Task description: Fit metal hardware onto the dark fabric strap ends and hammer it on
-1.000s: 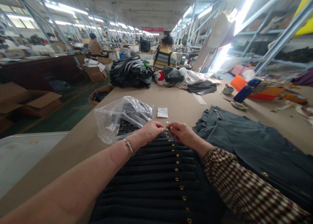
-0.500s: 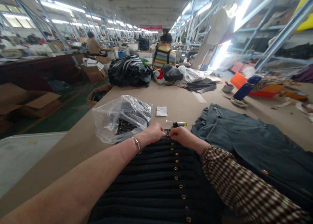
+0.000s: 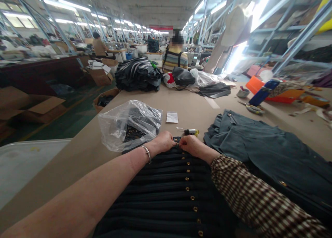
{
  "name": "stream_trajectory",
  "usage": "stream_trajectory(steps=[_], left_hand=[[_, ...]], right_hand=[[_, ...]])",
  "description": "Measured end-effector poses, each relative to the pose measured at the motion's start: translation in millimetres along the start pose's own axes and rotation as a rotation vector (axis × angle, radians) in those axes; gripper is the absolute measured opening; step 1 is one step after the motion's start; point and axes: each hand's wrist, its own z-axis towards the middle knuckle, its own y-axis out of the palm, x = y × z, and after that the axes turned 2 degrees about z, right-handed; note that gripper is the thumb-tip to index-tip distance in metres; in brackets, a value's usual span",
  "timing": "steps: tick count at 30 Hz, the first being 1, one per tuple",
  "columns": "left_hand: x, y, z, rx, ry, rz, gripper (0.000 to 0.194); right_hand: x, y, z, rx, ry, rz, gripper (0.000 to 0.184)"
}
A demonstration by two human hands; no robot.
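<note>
A stack of dark garments lies in front of me, layered so that a row of small gold metal fittings runs down it. At the far end of the stack, my left hand pinches the top garment's edge beside a gold fitting. Close on its right, my right hand is also closed on that edge, fingertips nearly meeting the left ones. The fingers partly hide the fitting between them. Just beyond my right hand lies a screwdriver with a black, clear and yellow handle.
A clear plastic bag with dark pieces sits left of my hands. Grey-green garments are piled at right. Beyond lie a white paper, a dark fabric heap, scissors and an orange box. A person sits ahead.
Both hands stay at the same edge, with my right fingers shifted slightly. The fitting between the hands shows a little more. The view has shifted a touch.
</note>
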Motion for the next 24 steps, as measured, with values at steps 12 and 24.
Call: stream_trajectory(steps=[12, 24], left_hand=[[0.7, -9.9, -11.8, 0.037, -0.013, -0.090, 0.013], [2.8, -4.3, -1.0, 0.055, 0.014, -0.076, 0.015]], right_hand=[[0.8, -6.4, -2.0, -0.068, 0.084, 0.134, 0.017], [2.1, -4.5, 4.9, -0.112, 0.132, 0.065, 0.017]])
